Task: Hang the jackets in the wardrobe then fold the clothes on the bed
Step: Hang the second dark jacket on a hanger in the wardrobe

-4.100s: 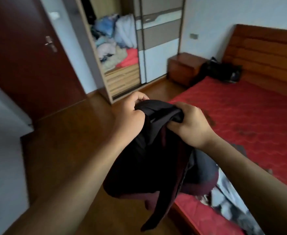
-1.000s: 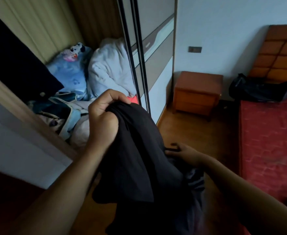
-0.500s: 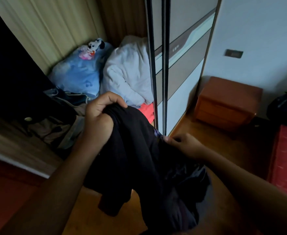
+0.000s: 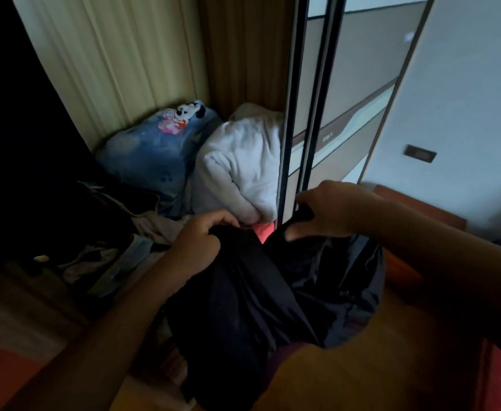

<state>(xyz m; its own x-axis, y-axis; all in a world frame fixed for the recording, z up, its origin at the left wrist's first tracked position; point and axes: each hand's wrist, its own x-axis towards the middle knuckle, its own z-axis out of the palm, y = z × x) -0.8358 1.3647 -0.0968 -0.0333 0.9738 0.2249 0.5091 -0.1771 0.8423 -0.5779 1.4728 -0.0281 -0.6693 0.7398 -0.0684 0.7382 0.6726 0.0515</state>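
- Both hands gripped a black jacket (image 4: 258, 307) in front of the open wardrobe (image 4: 124, 54). The left hand (image 4: 197, 241) had its fingers curled round a bunch of cloth at the upper left edge, and the right hand (image 4: 329, 212) pinched a fold at the upper right.
- The jacket sagged between the forearms, crumpled, just outside the wardrobe opening.
- Inside the wardrobe, a blue blanket (image 4: 151, 155) with a cartoon print lay against a white quilt (image 4: 240, 161). A red cloth (image 4: 262, 231) showed under the quilt, just behind the jacket.
- The sliding door (image 4: 347, 99) stood right of the opening, a brown nightstand (image 4: 406, 262) sat beyond the right forearm, and a dark wall plate (image 4: 420, 153) sat on the pale wall.
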